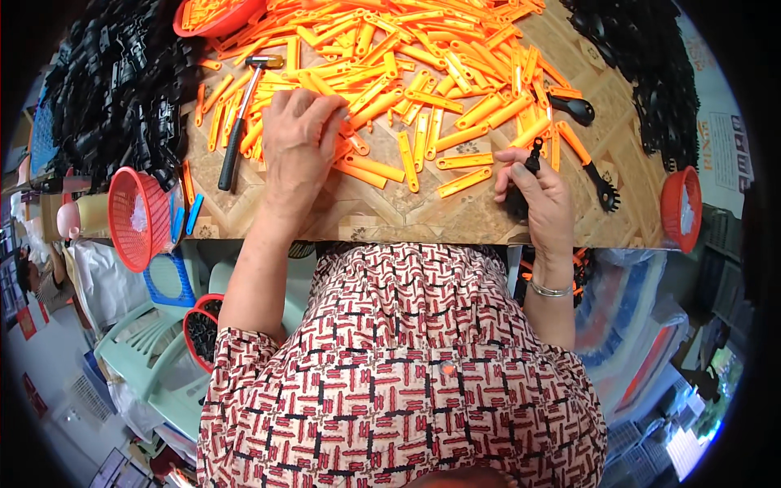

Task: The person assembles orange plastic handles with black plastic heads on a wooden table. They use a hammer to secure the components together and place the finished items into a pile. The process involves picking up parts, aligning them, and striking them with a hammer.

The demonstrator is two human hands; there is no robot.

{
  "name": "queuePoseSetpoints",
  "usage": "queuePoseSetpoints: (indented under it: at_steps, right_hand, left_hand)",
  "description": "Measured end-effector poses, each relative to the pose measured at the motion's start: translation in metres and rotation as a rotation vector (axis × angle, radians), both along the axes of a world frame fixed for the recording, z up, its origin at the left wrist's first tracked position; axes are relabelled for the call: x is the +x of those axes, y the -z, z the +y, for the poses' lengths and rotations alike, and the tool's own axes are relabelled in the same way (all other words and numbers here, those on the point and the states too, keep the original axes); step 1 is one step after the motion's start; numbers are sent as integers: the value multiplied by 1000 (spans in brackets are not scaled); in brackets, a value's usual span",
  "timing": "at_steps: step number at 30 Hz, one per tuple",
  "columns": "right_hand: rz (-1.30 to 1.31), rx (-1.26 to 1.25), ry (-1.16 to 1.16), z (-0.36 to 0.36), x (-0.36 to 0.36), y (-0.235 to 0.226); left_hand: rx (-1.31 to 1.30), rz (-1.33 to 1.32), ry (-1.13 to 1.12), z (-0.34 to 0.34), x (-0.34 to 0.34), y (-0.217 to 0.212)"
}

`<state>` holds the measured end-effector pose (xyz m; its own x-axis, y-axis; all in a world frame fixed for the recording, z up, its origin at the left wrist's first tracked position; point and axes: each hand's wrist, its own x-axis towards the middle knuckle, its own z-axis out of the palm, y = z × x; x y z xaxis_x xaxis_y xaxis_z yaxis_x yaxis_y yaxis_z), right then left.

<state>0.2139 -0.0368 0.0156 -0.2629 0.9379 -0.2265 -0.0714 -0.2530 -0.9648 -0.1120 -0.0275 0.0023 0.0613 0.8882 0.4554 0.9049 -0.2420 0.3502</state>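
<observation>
- Nearest me, my right hand sits at the near right edge of the table, fingers curled shut around a small black plastic piece whose top sticks up above my fingertips.
- My left hand lies further in and to the left, palm down with fingers spread loosely over the near edge of the orange strips; it touches several of them, but I cannot tell whether 1 is already pinched under the fingers.
- I judge this to be the picking step: black piece ready in the right, left hand sorting out 1 orange strip to go with it.
- The next move, as I see it, calls for drawing a single strip clear of its neighbours, since they lie crossed and overlapping, then lining its end up with the black piece.
- Just left of my left hand lies a hammer, black grip near, metal head far, untouched.
- To the right, beyond my right hand, 2 finished-looking orange strips with black ends lie on the bare table.
- A red mesh basket hangs at the near left corner, another red basket at the near right.
- Farthest off, heaps of black parts flank the orange pile on the left and right.
</observation>
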Motion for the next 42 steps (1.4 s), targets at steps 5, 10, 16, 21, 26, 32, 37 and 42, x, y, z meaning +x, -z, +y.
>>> queuePoseSetpoints:
  at_steps: [5, 10, 16, 21, 26, 32, 37, 42]
  right_hand:
    - [-32, 14, 26, 2, 12, 1]
    - [-80, -33, 73, 8, 11, -5]
    - [-112, -38, 87, 14, 3, -10]
    - [-141, -25, 39, 20, -4, -10]
    - [-169, 17, 14, 23, -5, -8]
    - [-148, -42, 96, 18, -1, -6]
    - [-155, -58, 88, 20, -3, -7]
    - [-175, -48, 90, 20, -4, -8]
  left_hand:
    - [-27, 0, 67, -2, 4, -4]
    - [-27, 6, 205, -13, 8, -13]
    - [55, -65, -64, -11, -32, -6]
    - [92, 103, -206, 10, -44, -10]
    - [-66, -25, -109, 19, -40, -7]
    - [-131, -515, -64, -3, -57, -12]
    - [66, -105, -326, -25, -87, -12]
    - [-188, 44, -438, -46, -99, -10]
